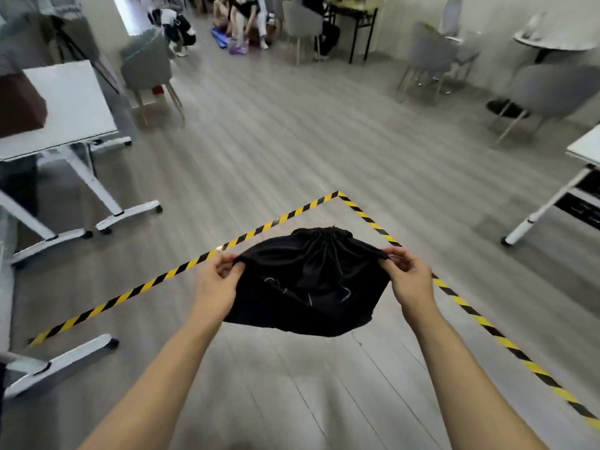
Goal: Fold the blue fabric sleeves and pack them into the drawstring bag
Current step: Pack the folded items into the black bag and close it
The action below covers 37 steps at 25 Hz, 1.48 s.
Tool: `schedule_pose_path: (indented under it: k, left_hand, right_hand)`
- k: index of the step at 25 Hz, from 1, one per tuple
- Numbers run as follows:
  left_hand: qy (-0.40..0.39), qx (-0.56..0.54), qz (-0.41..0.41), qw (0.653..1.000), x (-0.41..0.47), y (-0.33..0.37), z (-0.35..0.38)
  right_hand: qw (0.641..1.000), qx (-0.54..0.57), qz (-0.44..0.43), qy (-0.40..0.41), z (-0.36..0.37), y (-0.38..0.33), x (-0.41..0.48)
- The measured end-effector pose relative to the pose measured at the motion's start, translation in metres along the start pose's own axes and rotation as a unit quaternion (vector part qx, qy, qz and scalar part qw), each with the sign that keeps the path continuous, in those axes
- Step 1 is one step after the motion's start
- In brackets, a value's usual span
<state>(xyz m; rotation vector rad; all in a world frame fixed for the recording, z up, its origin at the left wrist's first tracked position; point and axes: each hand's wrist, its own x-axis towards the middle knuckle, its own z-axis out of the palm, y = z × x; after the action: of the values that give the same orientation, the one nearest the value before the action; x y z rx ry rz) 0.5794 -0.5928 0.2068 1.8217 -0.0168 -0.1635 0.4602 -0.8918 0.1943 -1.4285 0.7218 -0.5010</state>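
A black drawstring bag (pixel 308 280) hangs in the air above the floor, held stretched between both hands. Its gathered mouth points away from me and looks drawn closed. Thin cords lie across its front. My left hand (pixel 217 280) pinches the bag's left corner. My right hand (pixel 409 277) pinches the right corner. The bag bulges, but what is inside is hidden. No blue fabric sleeves show near my hands.
Yellow-black hazard tape (pixel 363 216) marks a corner on the grey plank floor under the bag. White wheeled tables stand at the left (pixel 68 102) and right (pixel 581 151). Grey chairs (pixel 428 53) and seated people (pixel 240 17) fill the back of the room.
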Motion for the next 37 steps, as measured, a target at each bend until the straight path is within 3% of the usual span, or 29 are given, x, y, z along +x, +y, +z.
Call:
schedule_pose_path:
  k: [9,14,19,30,37]
  left_hand:
    - [-0.16,0.03,0.052,0.985,0.026,0.078,0.303]
    - [-0.271,0.018,0.11,0.956,0.041,0.123,0.477]
    - [-0.355,0.029,0.116,0.927,0.047,0.167,0.645]
    - [-0.374,0.024,0.166,0.912,0.057,0.269,0.982]
    - [-0.389,-0.006,0.162,0.907,0.078,0.351,1.156]
  right_hand:
    - [0.981,0.027,0.025,0.193,-0.251,-0.01,0.096]
    - [0.956,0.04,0.023,0.288,-0.377,-0.025,0.16]
    - [0.926,0.046,0.016,0.375,-0.494,-0.048,0.223]
    - [0.896,0.043,-0.019,0.442,-0.736,-0.089,0.421]
    - [0.9,0.037,-0.043,0.432,-0.86,-0.143,0.575]
